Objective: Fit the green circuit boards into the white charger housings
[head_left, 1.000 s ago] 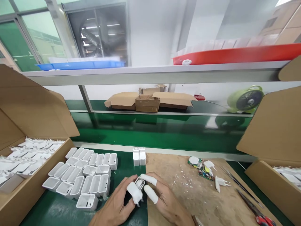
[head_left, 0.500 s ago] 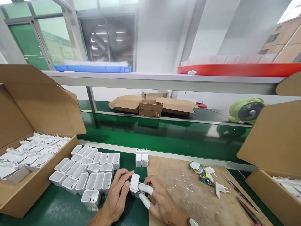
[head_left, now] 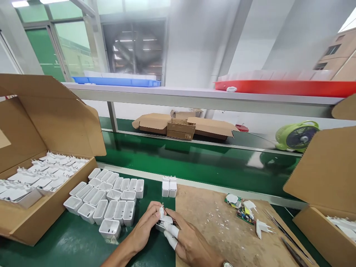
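Observation:
My left hand [head_left: 145, 227] is closed around the left side of a white plug-in charger [head_left: 166, 219]. My right hand [head_left: 192, 237] grips the same charger from the right, with white finger cots on two fingers. A plug piece with pins points up at the charger's top, partly covered by my fingers. To the left of my hands stand rows of open white plastic cases [head_left: 109, 227]. Just beyond my hands are two white chargers [head_left: 169, 187], side by side with pins at the top.
On the brown board [head_left: 214, 226] lie green circuit boards [head_left: 244, 215], a white plug piece [head_left: 261, 227] and tweezers [head_left: 287, 233]. Open cartons of white parts, a left carton [head_left: 55, 211] and a right carton [head_left: 314, 226], flank the bench. A green fan [head_left: 297, 135] stands behind.
The charger has been turned between my hands, so its pins now point up. My right index finger has moved onto its top. The whole view has shifted slightly.

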Demonstrator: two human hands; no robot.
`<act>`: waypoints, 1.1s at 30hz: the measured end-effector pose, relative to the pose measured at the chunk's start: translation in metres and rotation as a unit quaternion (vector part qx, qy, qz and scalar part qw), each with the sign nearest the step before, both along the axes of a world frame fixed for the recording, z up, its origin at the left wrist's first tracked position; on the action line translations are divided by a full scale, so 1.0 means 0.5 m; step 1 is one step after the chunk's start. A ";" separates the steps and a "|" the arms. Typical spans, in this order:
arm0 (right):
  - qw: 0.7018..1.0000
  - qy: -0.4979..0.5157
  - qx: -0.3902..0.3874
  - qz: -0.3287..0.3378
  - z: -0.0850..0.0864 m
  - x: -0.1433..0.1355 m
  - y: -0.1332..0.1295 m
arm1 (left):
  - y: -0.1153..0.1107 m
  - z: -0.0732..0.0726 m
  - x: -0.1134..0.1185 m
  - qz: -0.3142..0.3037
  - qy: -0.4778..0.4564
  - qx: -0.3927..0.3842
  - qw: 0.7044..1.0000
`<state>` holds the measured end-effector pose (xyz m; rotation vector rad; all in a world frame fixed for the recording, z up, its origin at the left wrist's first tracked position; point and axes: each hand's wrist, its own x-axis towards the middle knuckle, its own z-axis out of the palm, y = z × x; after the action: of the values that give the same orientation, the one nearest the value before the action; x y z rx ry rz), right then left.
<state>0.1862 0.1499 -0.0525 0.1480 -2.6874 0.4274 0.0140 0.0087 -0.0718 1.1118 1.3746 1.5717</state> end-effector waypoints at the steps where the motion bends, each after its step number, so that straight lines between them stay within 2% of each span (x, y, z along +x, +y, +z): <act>1: 1.000 0.002 -0.002 -0.002 -0.002 -0.001 0.000 | 0.003 -0.008 0.000 -0.001 -0.003 -0.002 1.000; 3: 1.000 0.011 -0.009 -0.008 -0.009 -0.003 -0.001 | 0.006 -0.019 0.001 0.000 -0.009 -0.004 1.000; 5: 0.999 0.034 -0.017 -0.009 -0.012 -0.005 -0.002 | 0.005 -0.022 0.005 0.029 -0.006 0.001 1.000; 10: 0.992 0.117 -0.041 -0.028 0.012 -0.007 -0.008 | -0.004 -0.018 0.010 0.184 0.037 0.055 0.981; 14: 0.994 0.094 -0.039 -0.041 0.002 -0.008 -0.010 | -0.014 -0.021 0.011 0.256 0.075 0.101 0.958; 16: 0.997 0.061 -0.030 -0.044 -0.014 -0.008 -0.012 | -0.020 -0.023 0.012 0.252 0.129 0.113 0.952; 20: 0.997 0.046 -0.040 -0.050 -0.030 -0.009 -0.016 | -0.028 -0.023 0.013 0.186 0.266 0.106 0.940; 23: 0.996 0.058 -0.038 -0.063 -0.035 -0.007 -0.020 | -0.027 -0.020 0.014 0.154 0.309 0.096 0.934; 28: 0.991 0.092 -0.008 -0.093 -0.051 -0.003 -0.026 | -0.022 -0.032 0.018 0.193 0.289 0.072 0.935; 33: 0.993 0.042 -0.072 -0.087 -0.025 -0.012 -0.036 | -0.023 -0.047 0.015 0.241 0.197 0.044 0.949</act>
<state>0.1800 0.1318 -0.0648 -0.1061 -2.5492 0.5457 0.0215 -0.0030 -0.0954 1.2566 1.9754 1.8264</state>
